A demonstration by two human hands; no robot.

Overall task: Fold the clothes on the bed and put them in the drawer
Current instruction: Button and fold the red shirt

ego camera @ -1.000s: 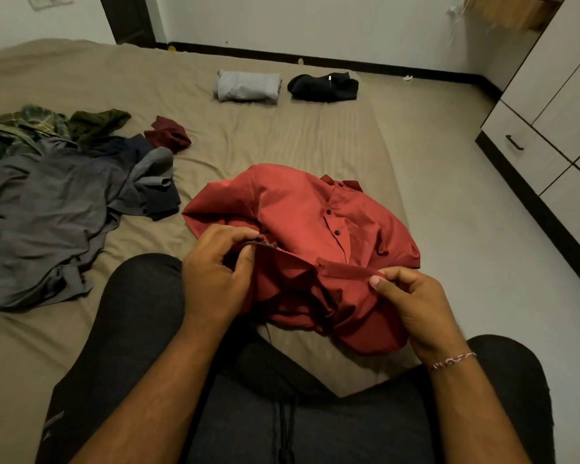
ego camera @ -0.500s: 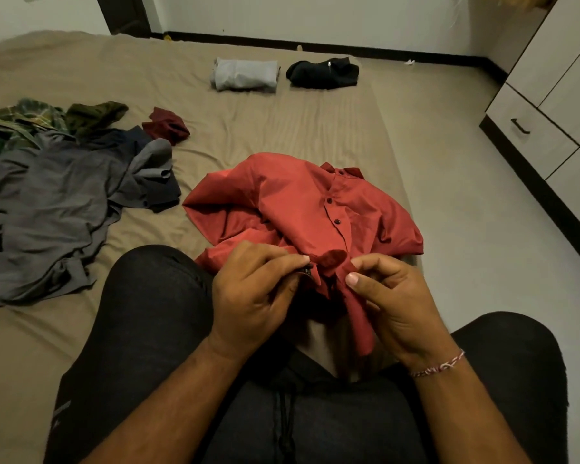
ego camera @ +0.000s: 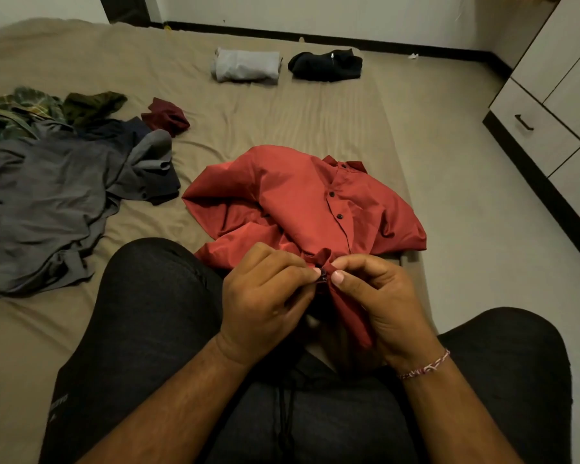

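A red button-up shirt (ego camera: pixel 292 199) lies crumpled on the tan bed (ego camera: pixel 265 108) in front of my knees. My left hand (ego camera: pixel 265 296) and my right hand (ego camera: pixel 379 303) meet at the shirt's near edge. Both pinch the fabric around a dark button between thumb and fingertips. A strip of the shirt hangs down under my right palm. A white drawer (ego camera: pixel 533 128) with a dark handle is shut at the right.
A heap of grey, green plaid and maroon clothes (ego camera: pixel 57 182) sprawls on the left of the bed. A folded grey garment (ego camera: pixel 246 66) and a folded black garment (ego camera: pixel 325 65) sit at the bed's far edge. Grey floor runs along the right.
My hands came together from apart on the shirt's hem and now pinch at one button. The shirt's near edge bunched up toward my lap.
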